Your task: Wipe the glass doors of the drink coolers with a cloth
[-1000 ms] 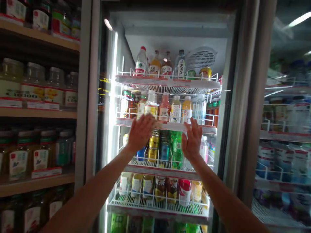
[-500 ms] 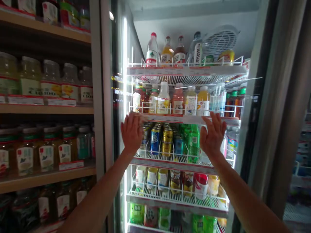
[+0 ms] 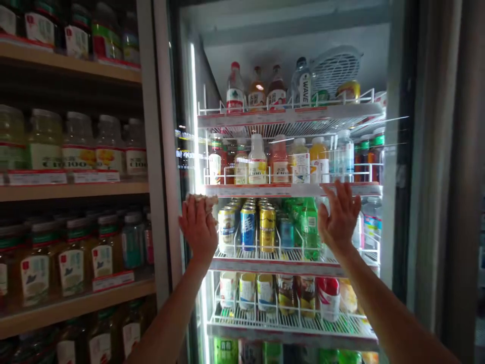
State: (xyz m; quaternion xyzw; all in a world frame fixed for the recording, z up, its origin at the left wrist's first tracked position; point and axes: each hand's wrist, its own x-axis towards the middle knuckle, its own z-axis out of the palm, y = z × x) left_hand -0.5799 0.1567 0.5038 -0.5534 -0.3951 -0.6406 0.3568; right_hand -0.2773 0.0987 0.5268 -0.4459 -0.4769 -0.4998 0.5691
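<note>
My left hand [image 3: 199, 230] presses a pale crumpled cloth [image 3: 206, 201] against the glass door of a lit drinks cooler, near its left edge. Part of the cloth sticks out above and beside the fingers; the palm hides the rest. Toward the right side of the same glass, my right hand [image 3: 340, 215] rests with its fingers spread and holds nothing. Behind the glass door [image 3: 261, 30], drink cans [image 3: 248, 227] and a green bottle [image 3: 309, 227] stand on a wire shelf between my hands.
Left of the cooler, wooden shelves [image 3: 76, 191] hold rows of bottles with price strips. The door's frame [image 3: 164, 141] runs upright beside my left hand. Several cooler shelves [image 3: 288, 116] carry bottles and cans. A broad grey frame [image 3: 435, 151] stands at the right.
My left hand with the cloth has moved left across the glass to the door's left edge, then slightly down. My right hand stays spread on the right side. The view has shifted too.
</note>
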